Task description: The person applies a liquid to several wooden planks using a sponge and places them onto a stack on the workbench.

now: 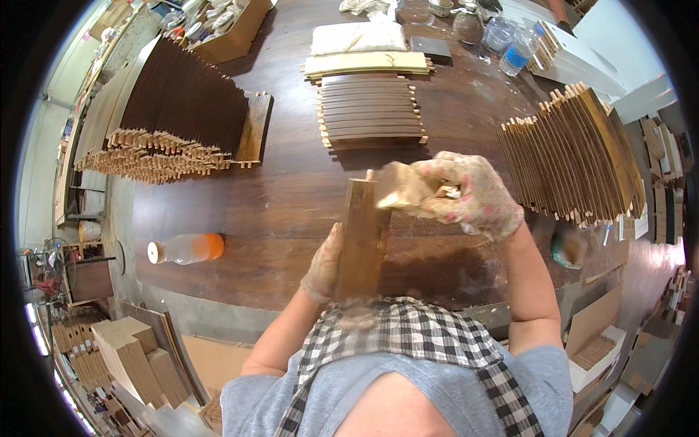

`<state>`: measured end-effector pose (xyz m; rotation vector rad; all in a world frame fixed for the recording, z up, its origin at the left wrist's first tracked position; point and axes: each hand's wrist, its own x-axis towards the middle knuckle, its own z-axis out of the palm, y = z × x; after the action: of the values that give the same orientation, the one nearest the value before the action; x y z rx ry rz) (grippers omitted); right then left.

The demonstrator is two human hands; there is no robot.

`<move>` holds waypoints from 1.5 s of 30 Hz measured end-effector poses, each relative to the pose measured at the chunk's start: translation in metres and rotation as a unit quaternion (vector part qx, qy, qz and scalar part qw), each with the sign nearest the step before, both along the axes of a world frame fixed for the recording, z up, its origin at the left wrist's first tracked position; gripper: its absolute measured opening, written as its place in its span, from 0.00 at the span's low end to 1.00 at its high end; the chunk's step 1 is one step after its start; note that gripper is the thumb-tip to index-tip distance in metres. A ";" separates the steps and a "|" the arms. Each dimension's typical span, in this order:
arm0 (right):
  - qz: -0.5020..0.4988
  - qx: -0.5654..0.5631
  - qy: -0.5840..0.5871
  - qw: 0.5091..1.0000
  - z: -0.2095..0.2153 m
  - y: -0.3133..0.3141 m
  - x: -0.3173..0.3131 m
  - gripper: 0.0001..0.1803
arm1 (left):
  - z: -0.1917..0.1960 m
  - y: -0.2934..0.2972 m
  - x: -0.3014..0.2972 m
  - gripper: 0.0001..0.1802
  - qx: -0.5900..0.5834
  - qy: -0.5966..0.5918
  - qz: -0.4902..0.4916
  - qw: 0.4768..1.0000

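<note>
My left hand (323, 268), in a light glove, is closed round the left edge of a narrow dark brown wooden board (360, 237), which stands tilted in front of my apron. A pale dowel (370, 175) sticks out of the board's far end. Just right of that end, my right hand (477, 195), in a pink-spotted glove, grips a crumpled tan rag (408, 186). Motion blurs the rag, so I cannot tell whether it touches the board. Ahead lies a row of similar doweled boards (370, 109).
Big stacks of doweled boards stand on the left (182, 102) and right (575, 156) of the brown table (291, 211). A bottle with orange liquid (188, 248) lies at left. Farther back are a white folded cloth (357, 38), a water bottle (518, 52) and a cardboard box (229, 33).
</note>
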<state>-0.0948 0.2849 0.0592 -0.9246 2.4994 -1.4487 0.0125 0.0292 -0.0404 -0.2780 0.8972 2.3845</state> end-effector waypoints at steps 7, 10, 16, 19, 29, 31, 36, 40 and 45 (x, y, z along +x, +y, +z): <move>-0.071 -0.006 -0.006 0.997 0.013 -0.026 0.016 0.24 | -0.003 0.009 -0.001 0.38 -0.060 0.059 -0.009 0.996; -0.123 0.007 0.037 0.992 -0.002 -0.018 0.019 0.23 | -0.003 0.010 -0.002 0.37 -0.097 0.101 0.011 0.990; -0.166 -0.069 -0.059 0.982 0.001 -0.032 0.038 0.22 | 0.019 0.028 -0.008 0.35 -0.113 0.122 0.052 0.985; -0.210 -0.047 -0.075 0.974 -0.009 -0.025 0.033 0.22 | 0.008 0.022 -0.005 0.35 -0.146 0.156 0.048 0.976; -0.286 -0.058 -0.098 0.951 -0.038 0.001 0.017 0.19 | 0.005 0.016 -0.006 0.42 0.137 -0.022 0.042 0.989; -0.259 -0.144 -0.026 0.955 -0.046 0.001 0.019 0.21 | -0.003 0.010 -0.006 0.42 0.140 -0.034 0.014 0.989; -0.192 -0.232 -0.033 0.953 -0.018 -0.030 0.038 0.27 | -0.007 0.014 -0.006 0.43 0.139 -0.023 0.003 0.990; -0.115 -0.113 0.212 0.964 -0.024 -0.076 0.040 0.28 | -0.028 -0.001 -0.001 0.42 -0.208 0.293 -0.038 0.932; -0.134 0.021 0.394 0.909 -0.050 -0.114 0.020 0.25 | -0.021 0.009 0.006 0.39 0.015 -0.039 0.007 0.999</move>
<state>-0.0748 0.1709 0.0094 -1.4300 3.3217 -1.2295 0.0181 0.0383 -0.0619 -0.3633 0.8246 2.3810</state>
